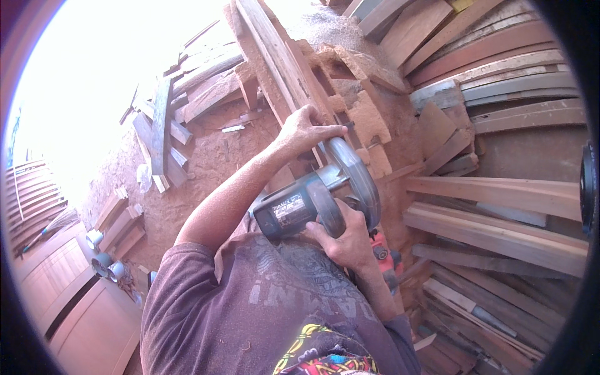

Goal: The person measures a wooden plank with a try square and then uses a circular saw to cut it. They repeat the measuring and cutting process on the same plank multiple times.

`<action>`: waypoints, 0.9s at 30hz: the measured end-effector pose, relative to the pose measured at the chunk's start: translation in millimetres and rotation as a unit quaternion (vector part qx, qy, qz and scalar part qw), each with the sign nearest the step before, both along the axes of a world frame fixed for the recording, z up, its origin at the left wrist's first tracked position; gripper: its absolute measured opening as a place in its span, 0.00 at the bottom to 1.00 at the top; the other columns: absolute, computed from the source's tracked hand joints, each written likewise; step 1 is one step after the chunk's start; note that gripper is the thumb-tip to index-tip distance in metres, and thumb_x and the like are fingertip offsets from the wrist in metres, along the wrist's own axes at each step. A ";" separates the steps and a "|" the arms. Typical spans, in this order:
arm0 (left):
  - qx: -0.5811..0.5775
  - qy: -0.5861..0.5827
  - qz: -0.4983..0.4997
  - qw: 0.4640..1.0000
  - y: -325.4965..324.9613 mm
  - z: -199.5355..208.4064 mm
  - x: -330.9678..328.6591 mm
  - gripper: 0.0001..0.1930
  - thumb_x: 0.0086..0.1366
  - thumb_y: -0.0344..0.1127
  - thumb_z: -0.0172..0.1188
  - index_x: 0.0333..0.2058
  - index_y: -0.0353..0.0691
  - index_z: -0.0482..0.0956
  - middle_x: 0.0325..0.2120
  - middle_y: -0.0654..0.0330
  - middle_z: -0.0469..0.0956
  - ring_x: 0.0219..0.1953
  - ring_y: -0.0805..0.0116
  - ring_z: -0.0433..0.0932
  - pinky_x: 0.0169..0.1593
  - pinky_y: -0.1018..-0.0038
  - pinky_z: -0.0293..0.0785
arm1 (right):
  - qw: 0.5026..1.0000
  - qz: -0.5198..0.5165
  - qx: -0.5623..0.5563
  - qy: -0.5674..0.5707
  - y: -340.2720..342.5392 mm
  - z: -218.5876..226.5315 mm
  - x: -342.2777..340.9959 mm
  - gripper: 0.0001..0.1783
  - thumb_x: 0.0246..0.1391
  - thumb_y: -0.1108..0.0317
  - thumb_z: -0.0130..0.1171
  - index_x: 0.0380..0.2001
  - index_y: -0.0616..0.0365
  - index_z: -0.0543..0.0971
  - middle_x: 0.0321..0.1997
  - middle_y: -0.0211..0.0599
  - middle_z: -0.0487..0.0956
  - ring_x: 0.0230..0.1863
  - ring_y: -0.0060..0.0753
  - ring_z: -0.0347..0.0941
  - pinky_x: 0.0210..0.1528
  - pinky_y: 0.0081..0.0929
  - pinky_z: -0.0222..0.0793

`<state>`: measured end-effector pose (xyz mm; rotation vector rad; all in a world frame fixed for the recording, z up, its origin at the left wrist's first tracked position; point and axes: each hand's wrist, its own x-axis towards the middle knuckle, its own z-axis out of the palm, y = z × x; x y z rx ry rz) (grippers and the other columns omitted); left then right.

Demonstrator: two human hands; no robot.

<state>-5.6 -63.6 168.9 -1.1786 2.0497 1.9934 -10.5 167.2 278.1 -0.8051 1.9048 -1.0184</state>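
A circular saw (294,207) with a dark motor body and a grey rounded blade guard (362,178) sits at the near end of a long wooden board (275,40). My right hand (350,240) is wrapped round its rear handle. Just ahead of the guard, my left hand (306,130) rests on the board with bent fingers, its thumb stretched right towards the saw's front edge. The left fingertips are partly hidden. Blade and cut line are out of sight under the guard.
Sawdust-covered wooden blocks (369,119) lie right of the board. Planks (494,234) are stacked along the right side, and offcuts (161,131) lie at the left. A red and black power tool (386,256) stands by my right forearm. Wooden panels (94,325) lean at lower left.
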 end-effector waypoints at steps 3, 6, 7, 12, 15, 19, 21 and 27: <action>-0.021 0.003 -0.001 1.000 -1.7 -6.8 -1.2 0.41 0.52 0.63 0.83 0.46 0.30 0.80 0.40 0.45 0.83 0.43 0.57 0.85 0.43 0.62 0.83 | 1.000 0.000 -0.002 0.003 -1.2 -0.5 0.0 0.13 0.57 0.71 0.72 0.41 0.64 0.81 0.32 0.35 0.84 0.34 0.26 0.80 0.42 0.29 0.76; -0.019 0.005 0.000 1.000 -2.6 -6.1 -1.5 0.39 0.52 0.63 0.83 0.44 0.31 0.80 0.38 0.47 0.83 0.42 0.58 0.85 0.41 0.63 0.83 | 1.000 0.002 -0.007 0.010 -2.5 -0.8 -0.5 0.13 0.57 0.71 0.72 0.41 0.64 0.81 0.32 0.35 0.84 0.34 0.26 0.81 0.42 0.29 0.77; -0.015 0.004 -0.001 1.000 -3.6 -4.3 -1.7 0.39 0.52 0.63 0.83 0.44 0.32 0.80 0.37 0.48 0.83 0.41 0.59 0.85 0.40 0.64 0.83 | 1.000 0.003 -0.009 0.014 -2.9 -0.9 -0.8 0.13 0.57 0.71 0.72 0.41 0.64 0.81 0.32 0.36 0.84 0.34 0.27 0.81 0.41 0.29 0.77; -0.019 0.011 0.000 1.000 -6.1 -2.0 -1.4 0.38 0.52 0.64 0.83 0.42 0.33 0.80 0.35 0.50 0.83 0.39 0.60 0.86 0.40 0.64 0.84 | 1.000 0.001 -0.010 0.008 -5.4 -2.5 -1.3 0.13 0.56 0.71 0.73 0.41 0.64 0.81 0.32 0.36 0.84 0.34 0.27 0.81 0.41 0.29 0.77; -0.025 0.017 0.004 1.000 -7.4 -5.2 -1.7 0.39 0.52 0.64 0.83 0.43 0.32 0.80 0.35 0.49 0.84 0.40 0.60 0.86 0.41 0.64 0.84 | 1.000 0.000 -0.015 0.011 -7.9 -1.9 -1.5 0.13 0.56 0.71 0.73 0.42 0.64 0.81 0.32 0.36 0.84 0.34 0.27 0.81 0.41 0.30 0.77; -0.029 0.011 0.004 1.000 -11.7 -6.8 -3.1 0.39 0.51 0.63 0.83 0.44 0.31 0.80 0.35 0.49 0.84 0.40 0.59 0.86 0.41 0.64 0.84 | 1.000 0.004 -0.023 0.010 -12.5 -0.2 -2.8 0.14 0.57 0.71 0.72 0.43 0.65 0.81 0.32 0.37 0.85 0.34 0.28 0.82 0.41 0.31 0.77; -0.030 0.006 0.002 1.000 -13.7 -6.2 -3.7 0.39 0.51 0.63 0.84 0.43 0.31 0.80 0.35 0.49 0.84 0.40 0.59 0.86 0.41 0.64 0.84 | 1.000 0.004 -0.024 0.016 -14.9 -0.1 -3.1 0.14 0.57 0.71 0.72 0.43 0.65 0.81 0.32 0.38 0.85 0.35 0.29 0.83 0.41 0.31 0.78; -0.032 0.010 0.012 0.999 -17.7 -6.2 -4.5 0.37 0.52 0.62 0.84 0.41 0.33 0.80 0.33 0.53 0.83 0.35 0.64 0.84 0.35 0.68 0.81 | 1.000 0.008 -0.018 0.017 -18.3 -1.6 -3.5 0.14 0.57 0.71 0.73 0.43 0.65 0.82 0.31 0.38 0.85 0.34 0.29 0.83 0.41 0.31 0.78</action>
